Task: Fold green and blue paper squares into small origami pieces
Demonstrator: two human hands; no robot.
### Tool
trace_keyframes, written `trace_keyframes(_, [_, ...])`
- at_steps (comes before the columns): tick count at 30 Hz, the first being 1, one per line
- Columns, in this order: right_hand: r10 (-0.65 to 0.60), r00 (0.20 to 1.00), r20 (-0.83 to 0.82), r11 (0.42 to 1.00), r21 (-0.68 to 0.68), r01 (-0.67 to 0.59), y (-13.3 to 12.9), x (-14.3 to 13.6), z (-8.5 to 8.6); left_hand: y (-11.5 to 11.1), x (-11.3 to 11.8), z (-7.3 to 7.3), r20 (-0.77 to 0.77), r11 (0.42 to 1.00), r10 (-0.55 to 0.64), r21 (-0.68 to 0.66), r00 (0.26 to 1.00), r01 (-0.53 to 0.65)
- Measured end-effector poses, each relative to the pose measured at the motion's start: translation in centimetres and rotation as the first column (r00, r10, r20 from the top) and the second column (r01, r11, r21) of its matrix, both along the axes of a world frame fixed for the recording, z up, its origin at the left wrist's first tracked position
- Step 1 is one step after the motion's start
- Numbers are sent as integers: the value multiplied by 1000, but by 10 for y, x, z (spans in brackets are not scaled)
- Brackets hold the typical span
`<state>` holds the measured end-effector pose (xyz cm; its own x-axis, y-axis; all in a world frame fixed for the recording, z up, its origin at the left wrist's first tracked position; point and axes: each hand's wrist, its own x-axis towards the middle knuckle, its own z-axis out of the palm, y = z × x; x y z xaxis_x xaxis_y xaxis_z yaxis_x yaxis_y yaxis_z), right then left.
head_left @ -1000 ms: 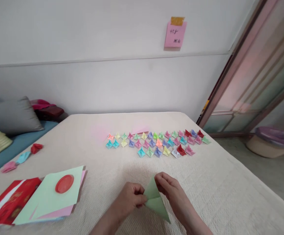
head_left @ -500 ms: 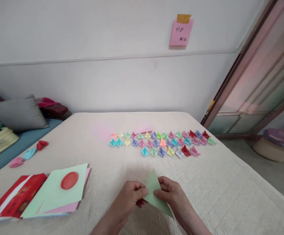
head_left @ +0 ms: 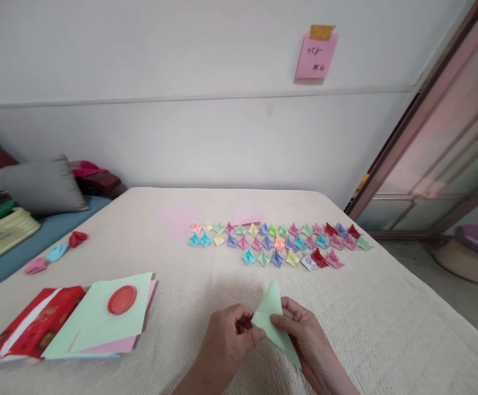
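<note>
A light green sheet of paper [head_left: 272, 312], folded into a triangle with one point upward, is held above the table's cloth. My right hand [head_left: 307, 332] grips its right side, thumb on the front and fingers behind. At the paper's left corner, my left hand [head_left: 230, 337] has its fingers curled and its thumb against the lower edge; part of that grip is hidden. Beyond both hands, several small folded paper pieces [head_left: 277, 258] in many colours stand in three rows.
On the left lie green and pink paper sheets [head_left: 94, 315], with a red round lid [head_left: 122, 300] on top, beside a red packet [head_left: 37, 323]. Farther left are crumpled pink, blue and red pieces [head_left: 57, 252]. A pink note [head_left: 316, 57] is taped to the wall.
My left hand has shifted its grip at the paper's left corner, its fingers now more curled. The right hand keeps hold. The whole view has moved slightly.
</note>
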<state>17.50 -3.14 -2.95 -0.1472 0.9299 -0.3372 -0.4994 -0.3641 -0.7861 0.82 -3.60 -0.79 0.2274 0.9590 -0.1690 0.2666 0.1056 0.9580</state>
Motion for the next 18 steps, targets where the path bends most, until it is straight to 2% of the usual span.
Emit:
trace_keyframes(4, [-13, 1000, 20, 1000, 12, 13, 0, -1, -2, -4, 6, -6, -141, 992, 51, 119, 989, -35])
trace_keyframes(7, [-15, 1000, 10, 1000, 24, 15, -1, -2, 1, -4, 8, -10, -189, 988, 83, 145, 978, -56])
trace_keyframes(13, [-24, 998, 64, 999, 32, 23, -2, -4, 9, -4, 8, -13, -157, 992, 94, 102, 983, -79])
trace_keyframes(18, [2, 1000, 3, 998, 62, -3, -4, -4, 13, -3, 8, -14, -1, 996, 81, 46, 997, -81])
